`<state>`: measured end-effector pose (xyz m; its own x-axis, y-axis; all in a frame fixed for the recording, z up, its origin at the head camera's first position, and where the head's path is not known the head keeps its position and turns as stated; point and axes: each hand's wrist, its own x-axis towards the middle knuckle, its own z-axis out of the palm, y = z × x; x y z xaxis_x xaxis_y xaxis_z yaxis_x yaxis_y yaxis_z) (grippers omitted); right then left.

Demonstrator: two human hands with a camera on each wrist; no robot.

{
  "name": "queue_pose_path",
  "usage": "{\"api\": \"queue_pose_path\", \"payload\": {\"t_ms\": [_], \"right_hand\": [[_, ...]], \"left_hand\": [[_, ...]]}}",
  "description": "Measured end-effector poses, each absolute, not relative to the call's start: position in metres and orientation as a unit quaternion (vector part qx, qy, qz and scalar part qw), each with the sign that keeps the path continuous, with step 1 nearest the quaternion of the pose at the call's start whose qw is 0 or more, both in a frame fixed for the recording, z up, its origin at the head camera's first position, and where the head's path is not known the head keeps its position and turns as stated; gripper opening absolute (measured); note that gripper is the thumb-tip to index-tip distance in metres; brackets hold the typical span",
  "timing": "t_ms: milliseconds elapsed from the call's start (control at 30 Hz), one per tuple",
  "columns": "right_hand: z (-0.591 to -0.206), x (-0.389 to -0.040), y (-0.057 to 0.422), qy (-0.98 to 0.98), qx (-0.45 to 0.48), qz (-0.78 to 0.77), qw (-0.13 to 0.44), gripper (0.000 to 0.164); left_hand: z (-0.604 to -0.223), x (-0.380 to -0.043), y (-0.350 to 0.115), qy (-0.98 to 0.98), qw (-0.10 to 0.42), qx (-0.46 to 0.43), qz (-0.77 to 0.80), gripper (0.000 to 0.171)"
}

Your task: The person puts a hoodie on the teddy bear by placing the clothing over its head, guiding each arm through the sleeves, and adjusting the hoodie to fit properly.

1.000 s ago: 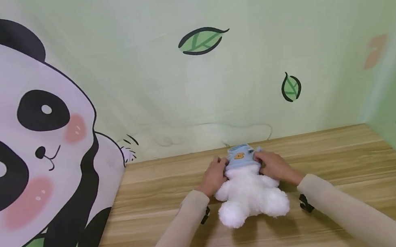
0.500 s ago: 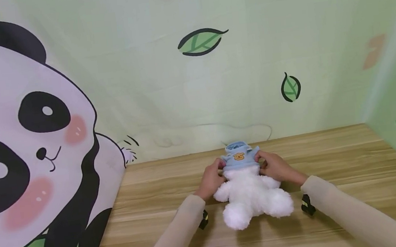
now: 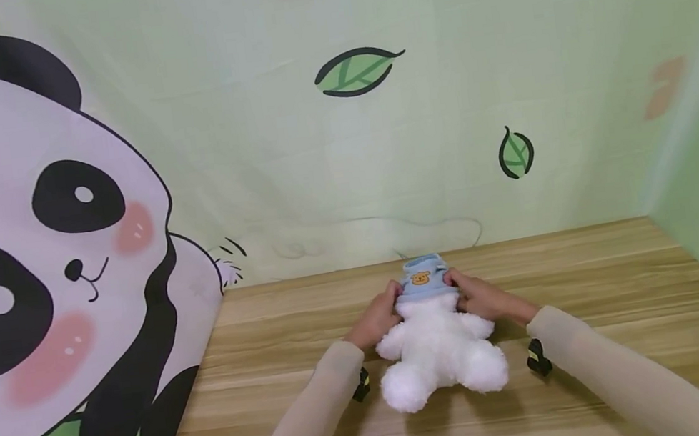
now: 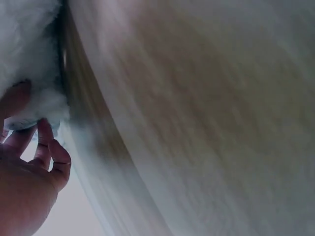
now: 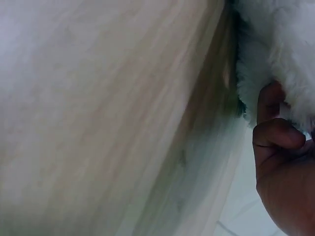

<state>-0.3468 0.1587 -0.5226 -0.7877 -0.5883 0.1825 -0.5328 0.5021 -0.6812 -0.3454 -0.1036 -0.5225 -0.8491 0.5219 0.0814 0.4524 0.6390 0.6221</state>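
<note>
From here I count one left hand (image 3: 377, 317) and one right hand (image 3: 487, 299), pinching opposite sides of one light-blue cloth garment (image 3: 433, 285) at the upper end of one white, fluffy plush toy (image 3: 438, 348). The toy is on or just above a wood-grained table (image 3: 273, 342), before a pale green printed backdrop (image 3: 277, 154). Its two legs are round, stubby.

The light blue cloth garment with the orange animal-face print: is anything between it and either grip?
Nothing visible: the left grip and right grip hold opposite sides of the light blue cloth garment directly. The white fluffy plush toy meets its near hem, blocking neither.
</note>
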Motion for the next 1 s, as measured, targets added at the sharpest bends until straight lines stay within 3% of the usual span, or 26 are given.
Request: {"api": "queue_pose_path", "payload": {"t_ms": [300,567,833,1000], "right_hand": [[-0.52,-0.343,0.152,0.89,-0.332,-0.312,0.006,0.031],[-0.522,-0.337,0.148,0.921,-0.275,-0.265,-0.073,0.028],[-0.523,-0.332,0.137,0.924,-0.232,-0.281,-0.118,0.013],[-0.524,-0.333,0.137,0.928,-0.203,-0.28,-0.134,0.019]], "left_hand": [[-0.52,-0.339,-0.099,0.923,0.034,0.282,0.26,0.04],[-0.522,-0.337,-0.093,0.94,0.007,0.258,0.225,0.04],[-0.527,-0.336,-0.091,0.946,-0.037,0.223,0.233,0.036],[-0.526,-0.337,-0.091,0.939,-0.071,0.207,0.267,0.028]]}}
